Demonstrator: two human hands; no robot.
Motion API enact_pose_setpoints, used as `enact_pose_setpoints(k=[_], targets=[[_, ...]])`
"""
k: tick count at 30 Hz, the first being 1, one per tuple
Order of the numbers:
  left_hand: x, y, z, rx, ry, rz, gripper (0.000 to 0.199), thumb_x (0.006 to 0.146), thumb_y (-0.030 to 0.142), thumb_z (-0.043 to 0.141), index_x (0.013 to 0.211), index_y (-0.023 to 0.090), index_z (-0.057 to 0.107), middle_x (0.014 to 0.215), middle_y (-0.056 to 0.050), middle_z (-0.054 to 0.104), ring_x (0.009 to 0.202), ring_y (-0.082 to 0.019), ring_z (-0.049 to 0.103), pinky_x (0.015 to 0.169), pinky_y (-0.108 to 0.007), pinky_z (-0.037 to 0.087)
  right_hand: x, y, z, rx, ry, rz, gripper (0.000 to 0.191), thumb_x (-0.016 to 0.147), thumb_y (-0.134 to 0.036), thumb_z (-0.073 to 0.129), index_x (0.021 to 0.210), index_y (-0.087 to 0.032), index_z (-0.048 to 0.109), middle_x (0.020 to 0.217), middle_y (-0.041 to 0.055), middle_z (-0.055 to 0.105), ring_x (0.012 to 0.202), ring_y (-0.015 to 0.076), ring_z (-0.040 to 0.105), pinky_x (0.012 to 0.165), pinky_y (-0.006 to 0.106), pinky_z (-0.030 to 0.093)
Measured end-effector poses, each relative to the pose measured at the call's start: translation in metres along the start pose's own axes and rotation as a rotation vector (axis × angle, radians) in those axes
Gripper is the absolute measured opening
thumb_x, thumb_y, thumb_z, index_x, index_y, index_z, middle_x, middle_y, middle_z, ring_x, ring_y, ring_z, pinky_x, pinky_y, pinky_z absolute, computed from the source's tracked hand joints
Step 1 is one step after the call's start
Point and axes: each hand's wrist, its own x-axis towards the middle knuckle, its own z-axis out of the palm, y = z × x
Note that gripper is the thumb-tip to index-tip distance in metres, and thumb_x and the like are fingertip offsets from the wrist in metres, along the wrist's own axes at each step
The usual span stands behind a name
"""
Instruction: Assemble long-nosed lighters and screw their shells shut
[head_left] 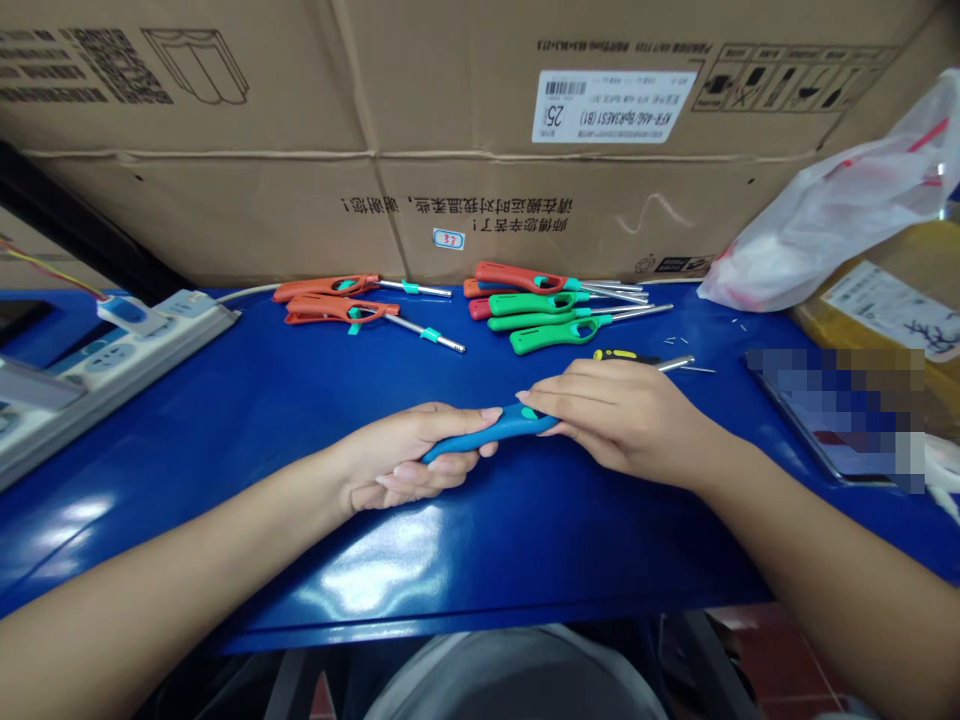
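Observation:
A blue long-necked lighter [480,432] is held level above the table between both hands. My left hand [420,455] is closed round its handle, thumb on top. My right hand [619,405] wraps its front end near the green trigger, hiding most of the neck; a metal tip shows past the knuckles. Behind the hands lies a group of green lighters [555,335] and red-orange lighters [517,275]. Two orange lighters [341,308] with bits of green tape lie to the left. A black and yellow screwdriver [619,354] is partly hidden behind my right hand.
A power strip [112,360] with plugs runs along the left. Cardboard boxes [450,110] stand along the back of the blue table [247,550]. At right are a phone [795,420], a white plastic bag [817,220] and small screws [675,341].

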Motion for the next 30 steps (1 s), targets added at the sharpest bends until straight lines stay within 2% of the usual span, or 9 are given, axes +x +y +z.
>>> enact_pose_setpoints(k=[4,8,11,13,16,19,25,30], targets=[[-0.001,-0.002,0.004,0.011,0.018,0.009,0.034,0.088,0.045,0.073,0.077,0.013,0.066,0.045,0.007,0.045,0.027,-0.002,0.023,0.021,-0.01,0.022,0.001,-0.003,0.002,-0.017,-0.021,0.004,0.029,0.101,-0.024,0.055,0.122,-0.01,0.069,0.114,0.0114,0.078,0.094,0.0233,0.071,0.082,0.037,0.057],[0.002,-0.003,0.001,0.136,0.091,0.102,0.038,0.088,0.047,0.073,0.075,0.012,0.066,0.042,0.006,0.044,0.026,-0.001,0.027,0.025,-0.009,0.019,0.002,-0.002,0.0,0.009,-0.102,0.018,0.034,0.103,-0.029,0.053,0.131,-0.014,0.065,0.12,0.01,0.076,0.099,0.0225,0.07,0.086,0.037,0.054],[0.004,-0.001,-0.006,0.232,0.158,0.181,0.038,0.084,0.046,0.075,0.072,0.011,0.067,0.039,0.004,0.045,0.025,-0.001,0.029,0.027,-0.01,0.018,-0.002,0.007,-0.007,0.005,-0.182,0.115,0.046,0.1,-0.036,0.06,0.143,-0.019,0.056,0.131,0.01,0.071,0.115,0.0261,0.065,0.099,0.043,0.049],[0.005,0.002,-0.012,0.259,0.198,0.213,0.038,0.081,0.045,0.076,0.069,0.01,0.067,0.038,0.003,0.046,0.025,-0.002,0.03,0.028,-0.011,0.016,-0.007,0.018,-0.014,-0.038,-0.179,0.207,0.05,0.096,-0.036,0.066,0.142,-0.02,0.057,0.131,0.0115,0.07,0.118,0.0288,0.064,0.103,0.046,0.046],[0.003,0.006,-0.017,0.26,0.231,0.242,0.037,0.077,0.044,0.077,0.066,0.01,0.066,0.036,0.003,0.045,0.025,-0.002,0.03,0.028,-0.013,0.015,-0.016,0.036,-0.021,-0.056,-0.173,0.281,0.033,0.094,-0.032,0.068,0.124,-0.019,0.068,0.116,0.0104,0.076,0.109,0.0287,0.068,0.099,0.046,0.047],[0.002,0.009,-0.018,0.25,0.225,0.246,0.036,0.076,0.043,0.076,0.064,0.011,0.065,0.035,0.003,0.043,0.026,-0.003,0.029,0.028,-0.013,0.015,-0.019,0.043,-0.022,-0.034,-0.146,0.278,0.017,0.098,-0.027,0.062,0.106,-0.019,0.074,0.099,0.0073,0.079,0.093,0.0245,0.071,0.092,0.042,0.049],[0.003,0.007,-0.015,0.314,0.228,0.211,0.038,0.078,0.045,0.074,0.065,0.01,0.067,0.043,0.0,0.05,0.03,-0.004,0.035,0.03,-0.015,0.017,-0.009,0.027,-0.012,0.064,-0.153,0.2,0.024,0.102,-0.03,0.055,0.113,-0.019,0.072,0.101,0.0087,0.078,0.091,0.0219,0.07,0.086,0.039,0.052],[0.002,0.006,-0.011,0.466,0.2,0.292,0.036,0.084,0.047,0.072,0.082,0.011,0.07,0.057,0.001,0.058,0.036,-0.004,0.037,0.033,-0.016,0.022,-0.008,0.024,-0.006,0.074,-0.183,0.232,0.028,0.104,-0.032,0.052,0.118,-0.017,0.07,0.104,0.0107,0.076,0.094,0.0236,0.07,0.086,0.04,0.053]])
